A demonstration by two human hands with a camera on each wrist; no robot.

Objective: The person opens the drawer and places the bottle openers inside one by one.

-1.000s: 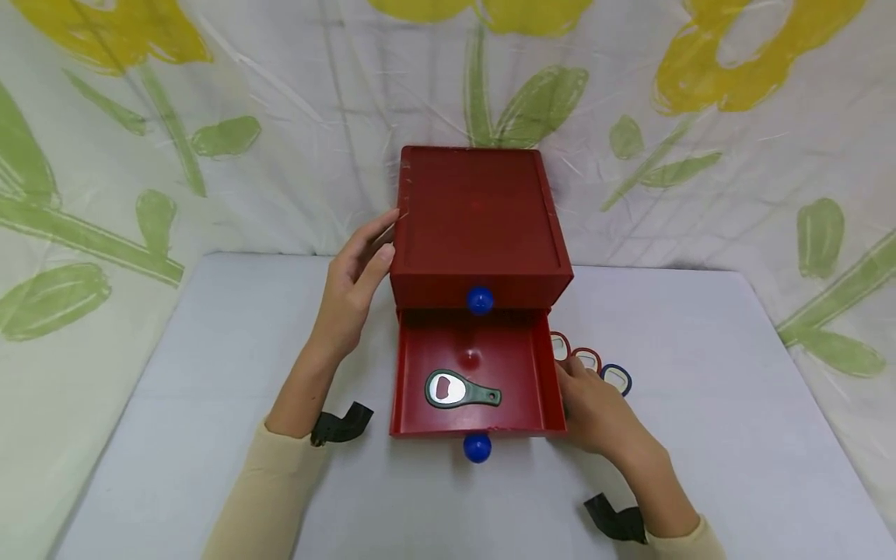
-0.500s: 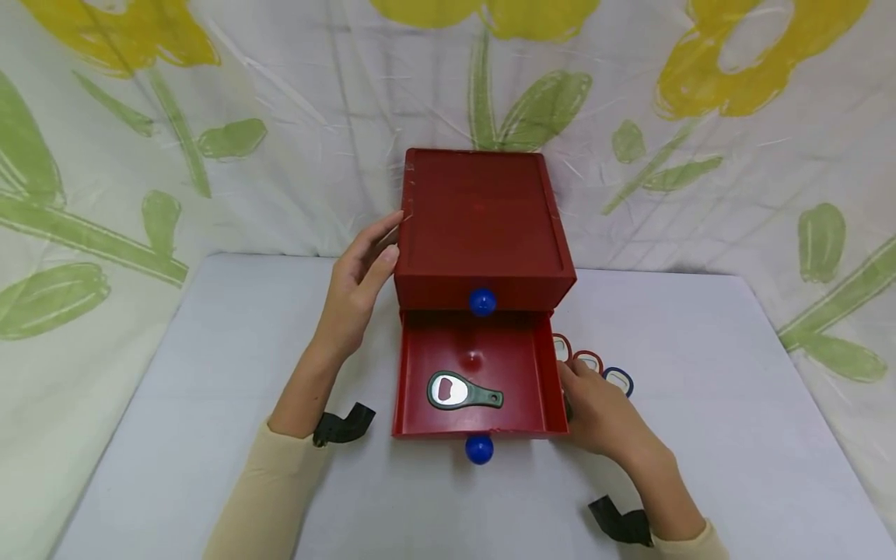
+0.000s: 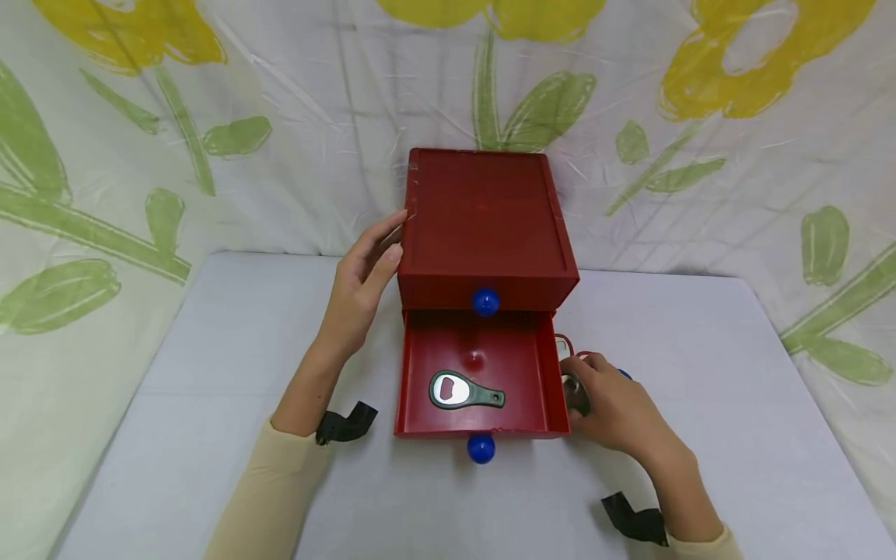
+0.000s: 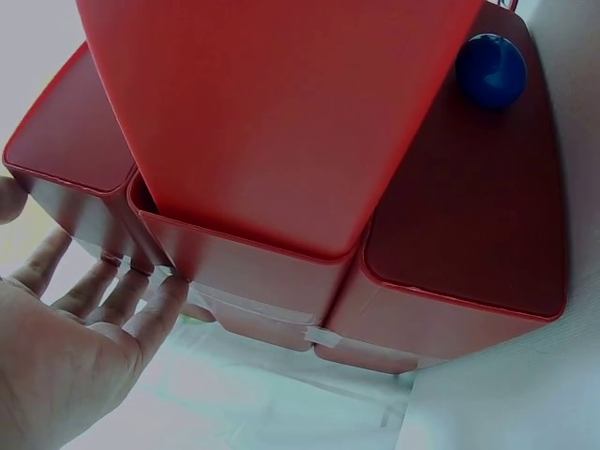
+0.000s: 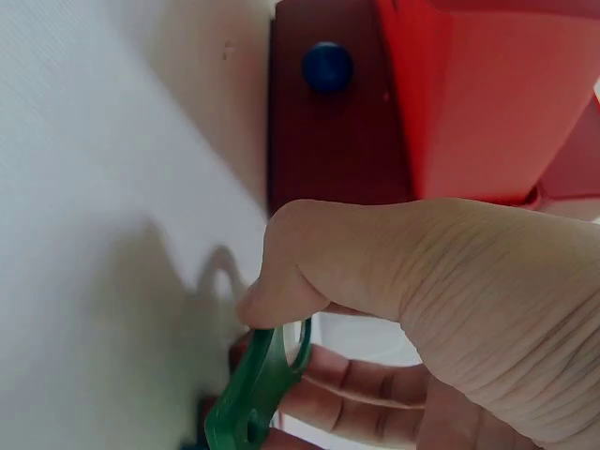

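My right hand (image 3: pixel 619 404) pinches a green bottle opener (image 5: pixel 253 389) between thumb and fingers, just right of the pulled-out drawer. In the head view that opener (image 3: pixel 575 394) shows only partly between the fingers. Another dark green bottle opener (image 3: pixel 465 390) lies flat inside the open red drawer (image 3: pixel 518 416), its metal head to the left. With fairly straight fingers, my left hand (image 3: pixel 357 292) touches the left side of the red drawer cabinet (image 3: pixel 483 218). The left wrist view shows the left hand's fingertips (image 4: pixel 173 286) against the cabinet wall.
Beyond the right hand lie red-rimmed openers (image 3: pixel 563 346) and a blue-rimmed one (image 3: pixel 624 374), mostly covered. Blue knobs jut from the upper drawer (image 3: pixel 485 302) and the open drawer's front (image 3: pixel 481 449). Behind the cabinet hangs a flowered cloth (image 3: pixel 294 155).
The right hand has risen slightly and shifted right, bringing the green bottle opener into sight and covering more of the blue-rimmed one. My left hand stays at the cabinet's side.
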